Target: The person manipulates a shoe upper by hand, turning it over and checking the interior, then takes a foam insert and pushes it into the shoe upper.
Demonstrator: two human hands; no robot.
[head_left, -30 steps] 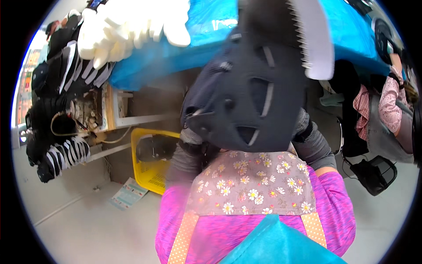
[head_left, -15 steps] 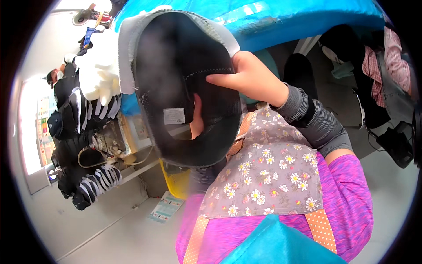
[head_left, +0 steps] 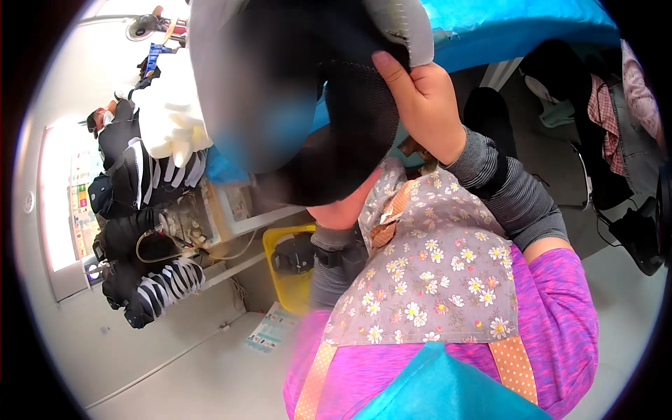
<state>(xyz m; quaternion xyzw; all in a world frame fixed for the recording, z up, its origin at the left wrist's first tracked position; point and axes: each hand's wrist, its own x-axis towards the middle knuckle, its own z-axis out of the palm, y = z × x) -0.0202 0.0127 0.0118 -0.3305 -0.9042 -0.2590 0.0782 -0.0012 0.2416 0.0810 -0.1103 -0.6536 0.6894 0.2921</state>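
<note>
A black, hollow, curved fabric piece (head_left: 360, 133) with a pale grey stitched edge fills the upper middle, partly blurred and cut off by the top of the picture. Through its opening shows blue. My right hand (head_left: 430, 105) grips its right side, thumb pressed on the black inner face and fingers wrapped behind the edge. Under its lower rim only the heel and wrist of my left hand (head_left: 343, 208) show, against the piece; the fingers are hidden behind it.
A blue-covered surface (head_left: 518, 35) lies beyond. At left are white gloves (head_left: 171, 115) and stacks of black-and-white pieces (head_left: 168, 290). A yellow bin (head_left: 294, 294) holding something black stands below. Dark chair parts and clothes (head_left: 605, 126) are at right.
The piece has moved up and tilted, so its inner label no longer shows. My right hand rose with it. My left thumb, seen earlier through the opening, is now hidden.
</note>
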